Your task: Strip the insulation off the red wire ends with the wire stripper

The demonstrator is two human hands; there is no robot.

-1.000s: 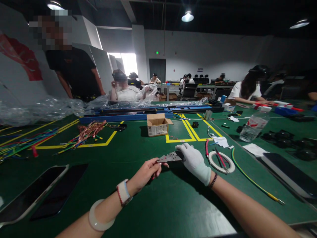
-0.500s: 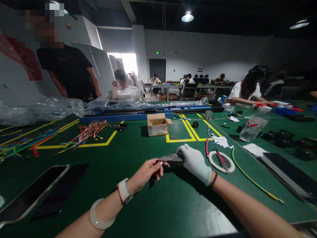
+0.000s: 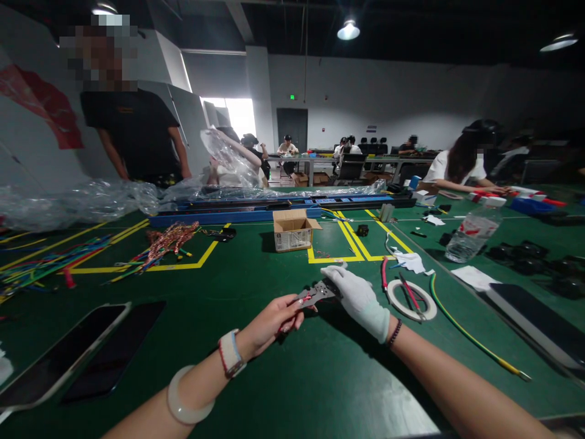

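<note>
The left hand (image 3: 280, 318), bare, is just left of the centre of the lower frame, its thumb and fingers pinched together on a red wire (image 3: 286, 328) that is mostly hidden by them. The right hand (image 3: 359, 297), in a white glove, is clamped on the pliers (image 3: 317, 294), whose handles it covers. The pliers lie between the two hands, above the worktop (image 3: 196, 326), with their tips pointing left and meeting the fingertips of the left hand; whether the tips grip the wire I cannot tell.

Beyond the hands, near the centre of the frame, stands an open box (image 3: 292, 239). Right of the glove lies a white ring (image 3: 433, 305) with a red tool (image 3: 411, 292) across it, and beside that a yellow-green cable (image 3: 469, 339) curves toward the lower right. Two phones lie side by side at lower left, a light-edged one (image 3: 64, 347) and a dark one (image 3: 119, 352). Above them, at mid left, are coloured wires (image 3: 59, 262) and a copper bundle (image 3: 171, 241). A bottle (image 3: 473, 235) leans at right.
</note>
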